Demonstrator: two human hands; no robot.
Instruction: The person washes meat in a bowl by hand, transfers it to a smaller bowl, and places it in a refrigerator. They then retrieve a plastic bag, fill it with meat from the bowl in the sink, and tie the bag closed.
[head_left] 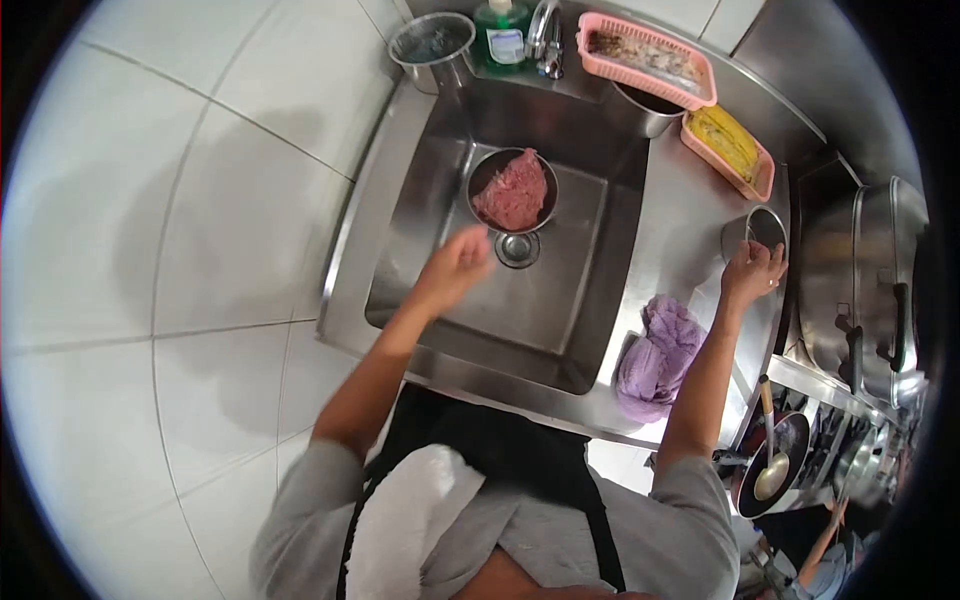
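Raw pink meat (514,192) lies in a round metal bowl (472,186) inside the steel sink (570,290). Just below the bowl, over the sink, my left hand (460,266) is blurred, with its fingers curled in; whether it holds anything is too unclear to tell. At the right, my right hand (752,275) has its fingers at the near rim of a metal cup (738,238) on the counter. The cup stands near the counter's right edge. A crumpled purple cloth (660,360) lies between the sink and my right forearm.
Behind the sink stand a metal container (432,45), a green soap bottle (501,35) and a faucet (545,40). Pink baskets (650,75) hold food at the back right. A large pot (860,280) and a pan with a ladle (772,478) are at the right.
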